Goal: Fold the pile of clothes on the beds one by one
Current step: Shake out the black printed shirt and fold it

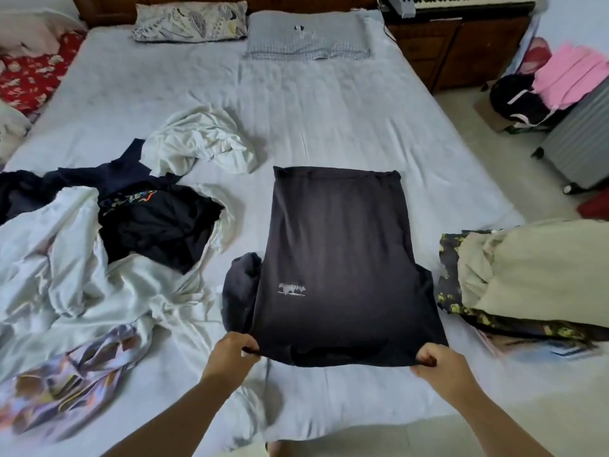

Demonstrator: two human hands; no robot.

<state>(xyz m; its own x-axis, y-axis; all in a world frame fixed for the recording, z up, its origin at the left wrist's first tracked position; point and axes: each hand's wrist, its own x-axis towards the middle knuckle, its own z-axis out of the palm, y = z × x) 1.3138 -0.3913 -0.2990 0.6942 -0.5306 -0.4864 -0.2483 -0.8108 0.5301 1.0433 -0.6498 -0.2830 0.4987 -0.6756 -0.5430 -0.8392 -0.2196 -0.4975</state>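
Observation:
A dark grey T-shirt (339,245) with a small white print lies flat on the pale blue bed (329,110), its sides folded in and one sleeve bunched at its left. My left hand (235,352) pinches the shirt's near left corner. My right hand (435,361) pinches the near right corner. Both hold that near edge slightly off the sheet. An unfolded pile (99,258) of white and black clothes lies to the left, with a crumpled white garment (201,143) behind it.
A stack of folded clothes (527,275) sits at the bed's right edge. Two pillows (191,21) lie at the head. A grey suitcase (583,143) and bags stand on the floor to the right. A patterned purple garment (66,384) lies at the near left.

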